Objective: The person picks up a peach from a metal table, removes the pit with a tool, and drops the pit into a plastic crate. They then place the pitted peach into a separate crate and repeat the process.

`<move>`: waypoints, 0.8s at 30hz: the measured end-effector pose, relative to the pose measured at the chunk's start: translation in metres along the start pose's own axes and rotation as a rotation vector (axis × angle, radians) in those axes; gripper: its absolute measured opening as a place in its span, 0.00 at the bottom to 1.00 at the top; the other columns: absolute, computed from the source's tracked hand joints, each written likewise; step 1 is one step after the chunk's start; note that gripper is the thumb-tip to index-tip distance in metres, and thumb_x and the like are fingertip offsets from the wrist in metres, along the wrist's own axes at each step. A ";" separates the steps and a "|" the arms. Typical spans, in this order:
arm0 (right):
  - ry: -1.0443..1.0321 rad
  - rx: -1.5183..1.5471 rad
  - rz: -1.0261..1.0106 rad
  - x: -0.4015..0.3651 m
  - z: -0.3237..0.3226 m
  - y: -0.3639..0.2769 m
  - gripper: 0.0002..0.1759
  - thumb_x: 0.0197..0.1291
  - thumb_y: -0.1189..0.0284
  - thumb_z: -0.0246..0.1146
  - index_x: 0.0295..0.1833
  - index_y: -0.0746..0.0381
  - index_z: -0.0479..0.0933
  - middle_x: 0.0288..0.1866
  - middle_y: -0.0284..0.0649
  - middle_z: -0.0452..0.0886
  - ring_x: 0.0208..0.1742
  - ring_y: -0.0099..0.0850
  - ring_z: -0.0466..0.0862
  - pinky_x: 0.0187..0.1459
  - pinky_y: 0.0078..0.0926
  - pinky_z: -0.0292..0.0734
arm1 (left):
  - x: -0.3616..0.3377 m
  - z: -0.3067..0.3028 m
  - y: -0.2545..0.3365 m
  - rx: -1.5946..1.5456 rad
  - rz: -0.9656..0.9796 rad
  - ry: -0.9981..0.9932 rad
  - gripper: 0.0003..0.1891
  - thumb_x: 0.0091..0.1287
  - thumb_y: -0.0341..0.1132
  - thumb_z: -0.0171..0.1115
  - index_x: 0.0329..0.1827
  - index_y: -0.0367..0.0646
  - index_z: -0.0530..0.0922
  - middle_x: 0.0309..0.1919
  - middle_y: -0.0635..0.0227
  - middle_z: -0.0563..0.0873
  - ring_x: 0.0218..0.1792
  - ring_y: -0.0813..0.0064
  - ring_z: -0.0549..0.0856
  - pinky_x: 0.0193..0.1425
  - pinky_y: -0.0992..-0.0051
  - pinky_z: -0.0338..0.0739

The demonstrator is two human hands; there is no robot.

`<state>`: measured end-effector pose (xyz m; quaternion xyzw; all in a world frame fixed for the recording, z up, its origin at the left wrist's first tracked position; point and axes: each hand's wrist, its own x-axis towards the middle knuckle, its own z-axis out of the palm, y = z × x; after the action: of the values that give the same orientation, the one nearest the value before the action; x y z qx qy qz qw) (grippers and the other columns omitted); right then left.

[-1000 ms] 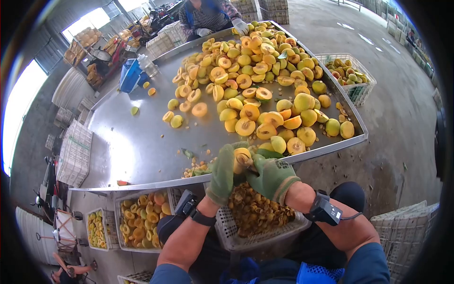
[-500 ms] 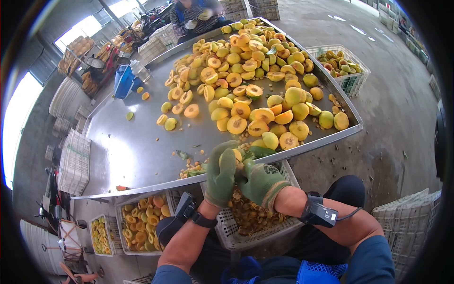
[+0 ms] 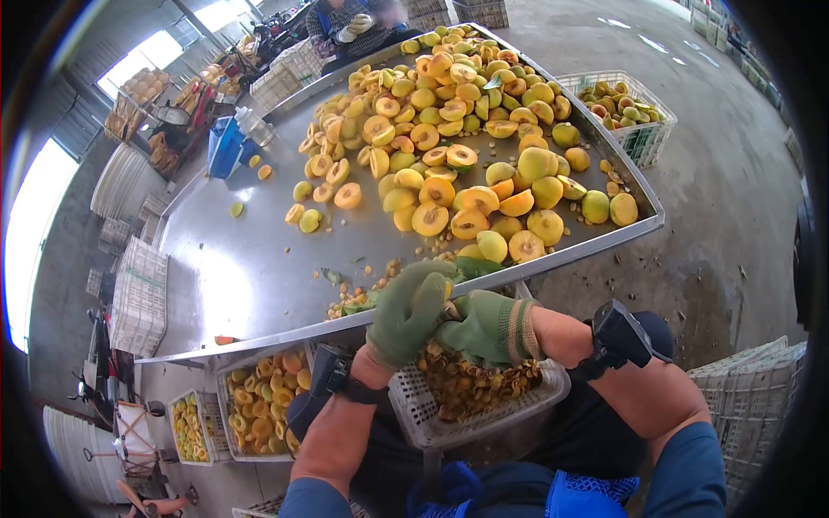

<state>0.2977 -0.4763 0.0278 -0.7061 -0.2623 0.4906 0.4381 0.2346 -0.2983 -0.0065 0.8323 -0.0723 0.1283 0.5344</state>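
Both my hands wear green gloves and meet at the table's near edge, above a white basket (image 3: 420, 421) of brown pits and scraps. My left hand (image 3: 408, 315) is closed round a yellow peach (image 3: 448, 290); only a sliver of the fruit shows between the fingers. My right hand (image 3: 485, 328) is closed close against it, its fingertips turned down and hidden, so what they grip cannot be made out. Just beyond my hands, a heap of halved and whole yellow peaches (image 3: 434, 191) lies on the metal table (image 3: 285, 298).
Crates of peach halves (image 3: 263, 399) stand below the table at left. Another peach-filled crate (image 3: 623, 112) sits beyond the right edge. A blue container (image 3: 226, 148) rests on the table's far left. Across the table sits a person wearing gloves (image 3: 355, 28). Stacked crates (image 3: 749, 406) stand at right.
My right hand has rolled over, its back now turned up and its fingers lower. Less of the peach in my left hand shows. The camera view has shifted slightly.
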 end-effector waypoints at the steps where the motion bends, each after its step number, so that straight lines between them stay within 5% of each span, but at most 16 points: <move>1: -0.001 -0.057 0.003 -0.002 -0.001 -0.002 0.15 0.68 0.62 0.61 0.50 0.60 0.84 0.34 0.43 0.88 0.34 0.39 0.87 0.40 0.37 0.81 | 0.002 -0.002 0.003 -0.009 -0.048 -0.043 0.14 0.81 0.35 0.54 0.58 0.35 0.82 0.47 0.61 0.89 0.48 0.75 0.85 0.56 0.72 0.80; 4: 0.052 -0.189 -0.102 0.001 0.001 0.009 0.14 0.69 0.63 0.61 0.51 0.60 0.84 0.33 0.41 0.87 0.30 0.35 0.86 0.35 0.36 0.81 | 0.005 -0.006 0.006 -0.023 -0.144 -0.177 0.16 0.81 0.37 0.55 0.59 0.35 0.82 0.47 0.61 0.89 0.49 0.76 0.85 0.57 0.71 0.80; 7: 0.021 -0.199 -0.077 0.005 -0.002 0.017 0.13 0.67 0.61 0.64 0.43 0.60 0.83 0.24 0.32 0.80 0.21 0.27 0.79 0.20 0.26 0.73 | 0.006 -0.010 0.001 -0.049 -0.179 -0.293 0.18 0.81 0.39 0.55 0.62 0.34 0.81 0.48 0.61 0.89 0.50 0.77 0.85 0.57 0.72 0.81; 10: -0.113 0.027 0.114 -0.003 -0.014 0.000 0.13 0.67 0.60 0.64 0.42 0.59 0.82 0.23 0.30 0.78 0.17 0.23 0.75 0.18 0.23 0.70 | 0.006 -0.015 0.005 -0.207 -0.198 -0.236 0.20 0.81 0.40 0.56 0.67 0.35 0.78 0.51 0.61 0.88 0.53 0.75 0.85 0.59 0.72 0.81; 13: -0.212 0.166 -0.064 -0.007 -0.019 0.000 0.13 0.67 0.60 0.65 0.42 0.59 0.82 0.21 0.29 0.75 0.14 0.20 0.70 0.16 0.21 0.65 | -0.003 -0.008 0.008 -0.389 -0.093 -0.057 0.22 0.80 0.36 0.56 0.72 0.36 0.74 0.56 0.61 0.86 0.58 0.72 0.83 0.63 0.71 0.79; 22: -0.695 0.755 0.015 0.003 -0.010 0.022 0.16 0.73 0.59 0.59 0.43 0.62 0.80 0.18 0.27 0.69 0.11 0.17 0.65 0.12 0.18 0.58 | -0.009 -0.021 0.018 -0.270 -0.132 -0.178 0.23 0.81 0.43 0.55 0.71 0.36 0.75 0.62 0.60 0.84 0.59 0.72 0.83 0.65 0.69 0.79; 24: -0.601 0.699 0.039 -0.003 -0.007 0.017 0.16 0.73 0.60 0.60 0.42 0.62 0.80 0.18 0.28 0.69 0.11 0.17 0.65 0.12 0.18 0.57 | -0.009 -0.023 0.027 -0.242 -0.105 -0.186 0.23 0.81 0.44 0.55 0.70 0.36 0.76 0.63 0.60 0.84 0.59 0.72 0.83 0.65 0.69 0.79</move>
<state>0.3021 -0.4888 0.0154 -0.3474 -0.1832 0.7406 0.5452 0.2156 -0.2895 0.0237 0.7728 -0.0928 0.0128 0.6277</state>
